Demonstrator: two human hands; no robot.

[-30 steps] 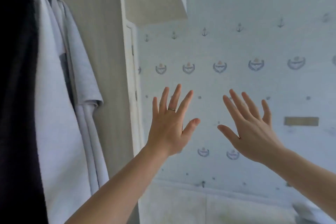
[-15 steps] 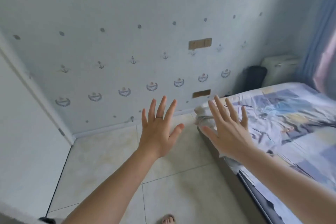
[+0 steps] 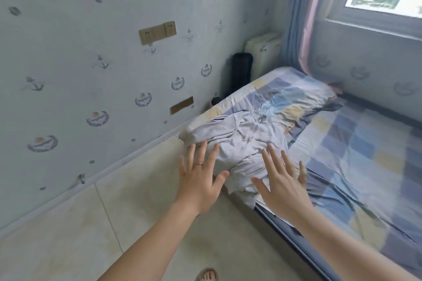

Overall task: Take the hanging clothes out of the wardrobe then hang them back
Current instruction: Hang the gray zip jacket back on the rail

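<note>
Both hands, left [image 3: 198, 183] and right [image 3: 282, 186], hover spread and empty over clothes [image 3: 242, 143] at the bed's [image 3: 365, 166] near corner.

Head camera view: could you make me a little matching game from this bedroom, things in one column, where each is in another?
Things:
1. grey clothes
2. left hand
3. curtain
4. black object

Places:
A. hanging beside the window
B. standing in the corner past the bed's far end
C. piled at the corner of the bed
D. spread open above the tiled floor

Pairs: 1-C, 2-D, 3-A, 4-B
</note>
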